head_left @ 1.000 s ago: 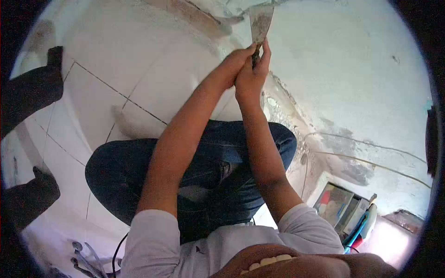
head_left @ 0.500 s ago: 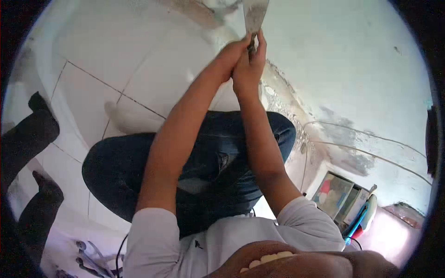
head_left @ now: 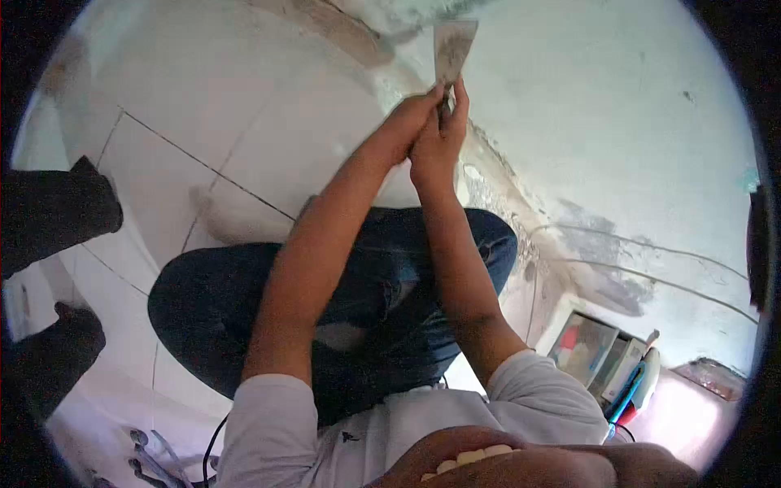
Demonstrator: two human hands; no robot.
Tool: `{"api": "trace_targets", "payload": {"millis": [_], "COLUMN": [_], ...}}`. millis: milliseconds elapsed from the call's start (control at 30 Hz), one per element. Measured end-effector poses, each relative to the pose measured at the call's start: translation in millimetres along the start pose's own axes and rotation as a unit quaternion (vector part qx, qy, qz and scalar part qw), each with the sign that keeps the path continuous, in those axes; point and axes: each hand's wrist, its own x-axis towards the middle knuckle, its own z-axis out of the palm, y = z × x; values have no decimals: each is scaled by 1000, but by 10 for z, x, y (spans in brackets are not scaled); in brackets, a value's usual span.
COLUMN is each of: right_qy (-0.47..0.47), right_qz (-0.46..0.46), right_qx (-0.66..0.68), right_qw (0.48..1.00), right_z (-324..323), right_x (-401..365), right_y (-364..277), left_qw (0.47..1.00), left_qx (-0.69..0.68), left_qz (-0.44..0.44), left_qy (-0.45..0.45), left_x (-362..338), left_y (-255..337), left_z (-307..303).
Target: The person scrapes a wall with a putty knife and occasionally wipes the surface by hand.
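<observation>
Both my hands hold a wide-bladed scraper (head_left: 454, 50) in front of me, its flat, stained metal blade pointing away. My left hand (head_left: 413, 124) is closed at the near end of the blade. Wrapped around the handle beside it is my right hand (head_left: 440, 145), one finger stretched along towards the blade. Most of the handle is hidden by the hands. The blade lies over the pale wall (head_left: 618, 122); whether it touches cannot be told.
Peeling plaster (head_left: 488, 183) runs along the wall's base. Two cables (head_left: 651, 241) cross the wall. A case with things in it (head_left: 586, 346) stands at lower right. Another person's dark-clothed leg (head_left: 61, 220) is at the left, over the tiled floor (head_left: 179, 98).
The scraper and both hands sit slightly lower in view, so the whole blade edge now shows. The view has shifted a little. The other person's legs at the left have changed position.
</observation>
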Motion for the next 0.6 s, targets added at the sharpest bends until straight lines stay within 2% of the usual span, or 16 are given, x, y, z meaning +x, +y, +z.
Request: {"api": "trace_targets", "payload": {"millis": [33, 100, 133, 200, 300, 333, 400, 433, 467, 500, 533, 600], "right_qy": [-8, 26, 13, 8, -2, 0, 6, 7, 7, 2, 15, 2], "right_qz": [-8, -2, -30, -4, -26, -43, -48, -30, -25, -16, -1, -5], "right_qx": [8, -68, -52, -69, -66, -57, -61, -64, -59, -55, -20, -34], "right_qw": [1000, 997, 998, 998, 998, 997, 997, 997, 998, 998, 1000, 999], "right_z": [74, 117, 99, -30, 100, 129, 11, -23, 19, 61, 148, 125], "right_x": [80, 112, 106, -50, 109, 145, 27, -37, 7, 42, 76, 114], "right_y": [-33, -15, 27, 28, 87, 126, 154, 131, 105, 98, 29, -11], "left_qw": [1000, 999, 1000, 999, 999, 999, 999, 999, 999, 999, 1000, 999], "left_qx": [3, 10, 6, -35, -40, -4, -15, -15, -33, -29, -8, -3], "left_qz": [13, 6, -1, 11, 22, 16, -2, -7, 10, 19, 21, 11], "left_qy": [3, -30, -30, -36, -28, -39, -39, -37, 30, 31, 3, -40], "left_x": [46, 129, 110, 22, 81, 125, 108, 52, -84, -29, 60, 107], "left_y": [106, 150, 98, 5, 124, 147, -17, 15, 71, 154, 182, 107], "left_z": [-17, -79, -87, -81, -60, -118, -129, -96, 51, 3, -89, -135]}}
